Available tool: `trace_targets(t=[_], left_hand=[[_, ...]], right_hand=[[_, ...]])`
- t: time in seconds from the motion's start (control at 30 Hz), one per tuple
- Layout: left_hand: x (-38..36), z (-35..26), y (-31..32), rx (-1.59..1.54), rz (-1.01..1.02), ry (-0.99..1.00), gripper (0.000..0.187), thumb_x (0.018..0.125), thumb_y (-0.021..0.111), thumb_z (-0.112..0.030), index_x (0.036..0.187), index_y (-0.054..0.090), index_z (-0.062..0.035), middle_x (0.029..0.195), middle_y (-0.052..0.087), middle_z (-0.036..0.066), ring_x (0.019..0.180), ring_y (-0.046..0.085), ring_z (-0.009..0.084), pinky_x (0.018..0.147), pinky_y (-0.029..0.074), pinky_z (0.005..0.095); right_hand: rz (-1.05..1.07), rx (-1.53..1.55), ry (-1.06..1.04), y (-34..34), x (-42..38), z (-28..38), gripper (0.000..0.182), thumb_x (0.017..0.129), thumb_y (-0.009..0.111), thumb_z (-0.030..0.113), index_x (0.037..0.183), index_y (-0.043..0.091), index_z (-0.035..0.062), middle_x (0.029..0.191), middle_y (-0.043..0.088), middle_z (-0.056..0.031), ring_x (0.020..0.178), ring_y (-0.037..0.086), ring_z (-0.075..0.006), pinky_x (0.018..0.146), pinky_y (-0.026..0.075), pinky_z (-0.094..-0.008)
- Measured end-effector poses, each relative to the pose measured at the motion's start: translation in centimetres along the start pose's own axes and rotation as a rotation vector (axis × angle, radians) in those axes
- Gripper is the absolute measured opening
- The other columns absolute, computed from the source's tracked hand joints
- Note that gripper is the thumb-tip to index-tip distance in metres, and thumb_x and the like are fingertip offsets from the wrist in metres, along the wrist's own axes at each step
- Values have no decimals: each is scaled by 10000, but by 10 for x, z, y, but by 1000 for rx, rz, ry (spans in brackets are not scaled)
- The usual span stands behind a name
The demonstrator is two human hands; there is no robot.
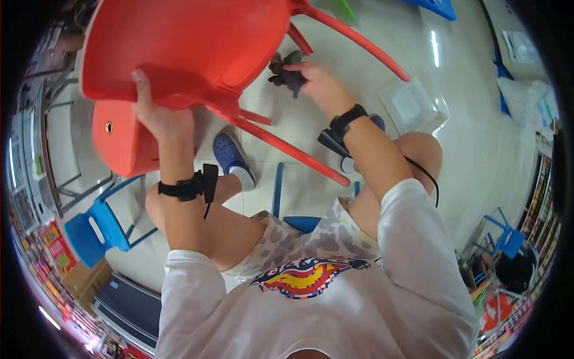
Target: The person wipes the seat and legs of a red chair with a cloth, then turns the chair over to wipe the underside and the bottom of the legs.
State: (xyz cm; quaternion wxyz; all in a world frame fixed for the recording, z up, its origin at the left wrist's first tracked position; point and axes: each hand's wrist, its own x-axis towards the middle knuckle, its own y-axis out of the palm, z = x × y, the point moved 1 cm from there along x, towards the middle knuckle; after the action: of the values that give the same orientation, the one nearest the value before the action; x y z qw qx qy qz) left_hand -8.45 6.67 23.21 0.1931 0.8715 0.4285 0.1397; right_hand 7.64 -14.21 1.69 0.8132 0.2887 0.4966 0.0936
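Your left hand (156,116) grips the seat edge of the upturned red plastic chair (179,54) above your knees; your right hand (317,84) closes on a dark cloth (286,70). The chair looks light, rigid, smooth; hold the rim.

The chair (179,54) is at eleven o'clock, with the cloth (286,70) just beside it at twelve. A second chair (95,230) stands at eight, a tray (412,105) at two.

White long-sleeved shirt (335,311) with multicoloured chest print, patterned shorts (299,239), black wrist straps (185,186) with cables, blue shoe (230,154)
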Motion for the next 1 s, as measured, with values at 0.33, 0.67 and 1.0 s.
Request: trace_targets(t=[0.33,0.67,1.0], left_hand=[[-4,-5,7,41,-22,-43,599,967,703,-377,1443,475,-93,1419,540,91,1291,524,324,1048,466,537],[-10,-11,11,81,-24,-66,615,965,708,-371,1456,461,-96,1418,543,91,1299,518,326,1063,457,553],[1,-12,4,39,-19,-77,587,950,726,-349,1431,497,-105,1418,546,80,1294,522,322,1050,456,554]], right_hand=[[-85,-330,-920,59,-47,35,292,865,692,76,1128,683,-51,1003,704,-147,913,643,-240,825,507,-345],[-139,-1124,-1388,62,-13,44,478,806,624,2,1273,665,91,1230,625,-212,1138,609,-398,972,495,-439],[-466,-1853,-1280,74,-48,52,357,991,531,196,1344,588,199,1177,552,-189,975,643,-346,832,507,-519]])
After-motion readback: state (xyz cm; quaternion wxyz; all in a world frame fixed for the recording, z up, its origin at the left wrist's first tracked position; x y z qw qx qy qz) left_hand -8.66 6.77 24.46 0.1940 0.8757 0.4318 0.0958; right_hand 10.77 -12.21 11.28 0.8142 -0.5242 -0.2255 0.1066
